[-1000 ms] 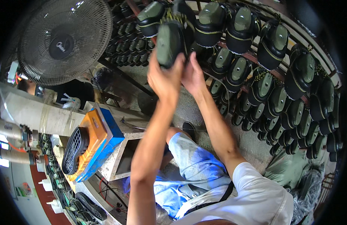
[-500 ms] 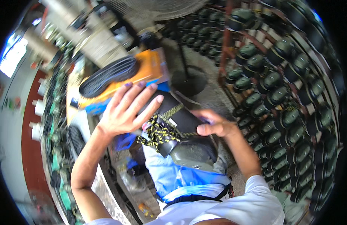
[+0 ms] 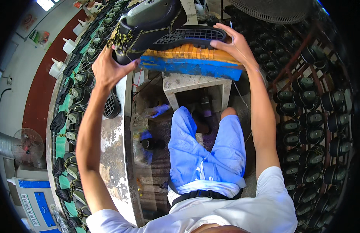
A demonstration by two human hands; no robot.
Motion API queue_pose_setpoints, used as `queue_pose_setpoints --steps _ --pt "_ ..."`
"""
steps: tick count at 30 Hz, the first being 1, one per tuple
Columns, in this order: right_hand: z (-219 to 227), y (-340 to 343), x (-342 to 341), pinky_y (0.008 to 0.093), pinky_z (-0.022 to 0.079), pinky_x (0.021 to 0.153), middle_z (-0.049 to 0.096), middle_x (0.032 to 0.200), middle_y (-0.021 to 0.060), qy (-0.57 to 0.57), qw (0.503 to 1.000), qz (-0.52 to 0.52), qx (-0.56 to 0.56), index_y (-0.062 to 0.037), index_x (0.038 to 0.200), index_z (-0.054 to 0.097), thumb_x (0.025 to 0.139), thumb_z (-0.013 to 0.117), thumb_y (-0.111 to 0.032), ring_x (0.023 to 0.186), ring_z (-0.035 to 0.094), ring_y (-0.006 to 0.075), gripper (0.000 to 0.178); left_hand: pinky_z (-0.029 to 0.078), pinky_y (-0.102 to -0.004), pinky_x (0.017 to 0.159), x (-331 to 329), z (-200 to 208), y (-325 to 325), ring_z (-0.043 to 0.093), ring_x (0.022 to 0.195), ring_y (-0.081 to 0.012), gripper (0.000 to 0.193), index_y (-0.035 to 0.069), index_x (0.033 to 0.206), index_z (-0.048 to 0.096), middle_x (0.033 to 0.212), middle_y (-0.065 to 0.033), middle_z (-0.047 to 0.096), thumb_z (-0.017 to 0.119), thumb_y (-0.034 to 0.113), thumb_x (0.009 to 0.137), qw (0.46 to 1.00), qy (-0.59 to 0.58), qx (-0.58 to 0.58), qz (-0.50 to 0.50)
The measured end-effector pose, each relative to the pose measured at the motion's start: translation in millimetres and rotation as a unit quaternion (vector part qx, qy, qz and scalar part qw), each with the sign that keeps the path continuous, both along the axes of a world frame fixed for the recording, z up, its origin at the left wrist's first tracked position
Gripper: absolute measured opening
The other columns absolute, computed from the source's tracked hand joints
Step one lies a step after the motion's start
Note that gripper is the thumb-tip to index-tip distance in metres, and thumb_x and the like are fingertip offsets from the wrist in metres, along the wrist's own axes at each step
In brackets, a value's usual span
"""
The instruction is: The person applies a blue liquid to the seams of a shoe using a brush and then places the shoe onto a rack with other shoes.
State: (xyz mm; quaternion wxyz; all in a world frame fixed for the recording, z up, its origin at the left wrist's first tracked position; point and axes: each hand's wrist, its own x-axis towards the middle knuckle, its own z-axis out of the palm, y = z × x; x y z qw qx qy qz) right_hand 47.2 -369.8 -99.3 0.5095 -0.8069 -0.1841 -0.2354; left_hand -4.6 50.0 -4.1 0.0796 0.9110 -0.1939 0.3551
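My left hand [image 3: 110,70] grips the heel end of a dark shoe upper [image 3: 160,26] with yellow stitching, its fingers partly hidden behind it. A bunch of black-and-yellow laces [image 3: 121,42] hangs beside those fingers, and a smooth grey-green underside [image 3: 147,15] faces up. Below and right of the upper, a black shoe sole [image 3: 191,35] with a grid pattern lies on an orange-and-blue block [image 3: 187,66]. My right hand [image 3: 235,46] holds the sole's right end between thumb and fingers. The upper overlaps the sole's left part; whether they touch, I cannot tell.
The block rests on a pale stand [image 3: 197,80]. At left runs a green belt [image 3: 67,153] with several shoes, soles and white bottles [image 3: 56,68]. Another black sole [image 3: 111,105] lies on the worn bench [image 3: 114,147]. Shoe racks [image 3: 308,116] fill the right, beneath a large fan [image 3: 271,9].
The upper has moved from in front of my body, where my right hand held it, up beside the block into my left hand. My right hand now grips the sole. The view has shifted.
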Motion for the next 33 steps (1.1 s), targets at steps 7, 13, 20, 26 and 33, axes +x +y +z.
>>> queue_pose_setpoints --steps 7,13,20,26,33 --pt "17 4 -6 0.0320 0.059 0.091 0.076 0.122 0.0178 0.136 0.991 0.009 -0.005 -0.0027 0.150 0.057 0.069 0.099 -0.037 0.099 0.076 0.0211 0.097 0.058 -0.0440 0.083 73 35 -19 0.075 0.088 -0.0354 0.096 0.000 0.121 0.066 0.098 -0.0183 0.075 0.081 0.074 0.063 0.980 0.110 0.154 -0.057" --pt "14 -8 10 0.0330 0.059 0.095 0.075 0.123 0.0175 0.096 0.994 0.050 0.007 0.0012 0.143 0.061 0.070 0.099 -0.033 0.101 0.075 0.0220 0.089 0.056 -0.0458 0.093 110 26 -61 0.074 0.096 -0.0389 0.103 -0.003 0.132 0.067 0.106 -0.0236 0.076 0.081 0.070 0.061 0.965 0.185 0.149 -0.111" --pt "16 -11 14 0.0352 0.056 0.102 0.074 0.126 0.0162 0.121 0.991 0.055 -0.017 0.0004 0.137 0.064 0.071 0.098 -0.031 0.109 0.073 0.0240 0.081 0.056 -0.0451 0.099 93 35 -66 0.073 0.108 -0.0367 0.105 0.000 0.144 0.061 0.115 -0.0231 0.075 0.084 0.070 0.070 0.951 0.218 0.201 -0.087" --pt "16 -6 14 0.0348 0.055 0.102 0.073 0.126 0.0164 0.116 0.989 0.086 0.011 0.0012 0.138 0.064 0.073 0.097 -0.026 0.111 0.071 0.0223 0.078 0.054 -0.0443 0.102 84 47 -74 0.071 0.113 -0.0373 0.106 -0.002 0.140 0.061 0.121 -0.0249 0.073 0.086 0.071 0.068 0.945 0.254 0.184 -0.087" --pt "23 -8 14 0.0350 0.051 0.105 0.071 0.129 0.0157 0.148 0.984 0.100 0.005 0.0023 0.136 0.064 0.076 0.094 -0.024 0.116 0.067 0.0217 0.072 0.044 -0.0411 0.118 127 25 -26 0.055 0.140 -0.0330 0.099 -0.007 0.156 0.042 0.154 -0.0240 0.054 0.091 0.037 0.082 0.865 0.400 -0.064 -0.295"
